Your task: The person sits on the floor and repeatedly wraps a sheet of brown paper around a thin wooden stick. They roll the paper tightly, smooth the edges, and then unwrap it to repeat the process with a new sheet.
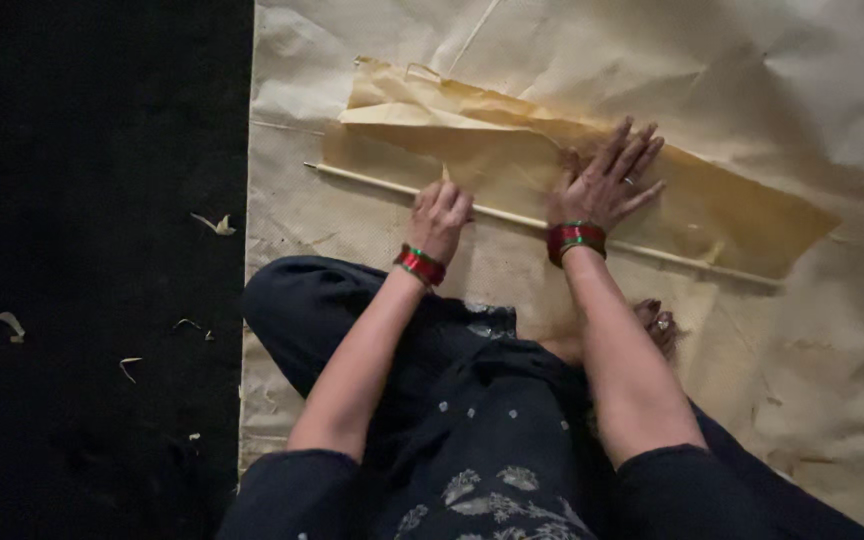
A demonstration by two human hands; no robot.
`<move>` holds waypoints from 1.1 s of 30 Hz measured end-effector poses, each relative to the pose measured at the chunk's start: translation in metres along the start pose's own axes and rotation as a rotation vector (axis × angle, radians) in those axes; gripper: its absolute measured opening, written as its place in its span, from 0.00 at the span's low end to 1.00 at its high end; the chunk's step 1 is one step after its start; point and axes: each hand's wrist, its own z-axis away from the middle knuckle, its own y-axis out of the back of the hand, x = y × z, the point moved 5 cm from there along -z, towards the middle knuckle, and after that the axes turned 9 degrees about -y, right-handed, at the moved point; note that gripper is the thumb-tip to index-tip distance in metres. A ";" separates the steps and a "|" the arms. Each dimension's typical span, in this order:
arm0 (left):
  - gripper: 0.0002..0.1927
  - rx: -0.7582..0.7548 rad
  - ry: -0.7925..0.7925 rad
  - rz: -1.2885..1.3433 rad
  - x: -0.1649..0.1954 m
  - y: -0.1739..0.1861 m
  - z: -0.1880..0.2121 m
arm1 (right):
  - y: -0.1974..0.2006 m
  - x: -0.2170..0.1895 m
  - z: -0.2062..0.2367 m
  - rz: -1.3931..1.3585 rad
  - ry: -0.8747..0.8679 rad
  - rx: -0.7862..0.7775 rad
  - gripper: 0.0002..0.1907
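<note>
A long sheet of yellowish-brown paper (512,160) lies folded on a larger pale sheet. A thin pale stick (372,181) runs along its near edge, from the left end toward the right. My left hand (440,214) is curled over the stick and the paper's edge, fingers bent as if pinching them. My right hand (607,180) lies flat with fingers spread on the paper, just beyond the stick. Both wrists wear red and green bangles.
The pale sheet (812,90) covers the floor to the right and far side. A black mat (92,250) with small paper scraps (214,224) lies on the left. My dark-clothed knees and a bare foot (657,322) sit close below the stick.
</note>
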 end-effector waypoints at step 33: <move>0.17 0.057 -0.173 0.151 0.014 -0.019 -0.096 | 0.021 -0.008 -0.047 -0.012 0.046 0.219 0.41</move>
